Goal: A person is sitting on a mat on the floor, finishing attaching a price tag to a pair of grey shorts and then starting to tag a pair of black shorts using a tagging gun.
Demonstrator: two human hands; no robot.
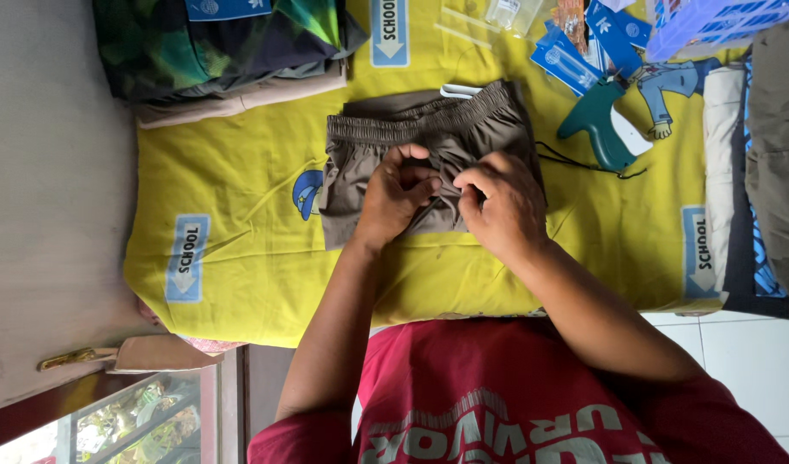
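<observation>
both hands sit on a folded pair of grey-brown shorts (429,150), which lies flat on a yellow printed cloth (240,215) w/ its elastic waistband on the far side from the person. left hand (396,196) is curled, fingers pinching a fold of the fabric near the middle; right hand (502,206) is bunched too, fingertips nipping the same fold from the other side, so the 2 hands meet at 1 spot, prob to keep that bit of cloth taut and lifted. both are closed on the shorts, not open.

a white hanger (459,90) pokes out just past the waistband. a teal tagging gun (596,125) lies well apart to the right, w/ blue card tags (583,51) near it, likely kept within reach. stack of folded clothes (222,51) at far left, another pile (759,163) along the right edge. person wears a red shirt (514,395).
</observation>
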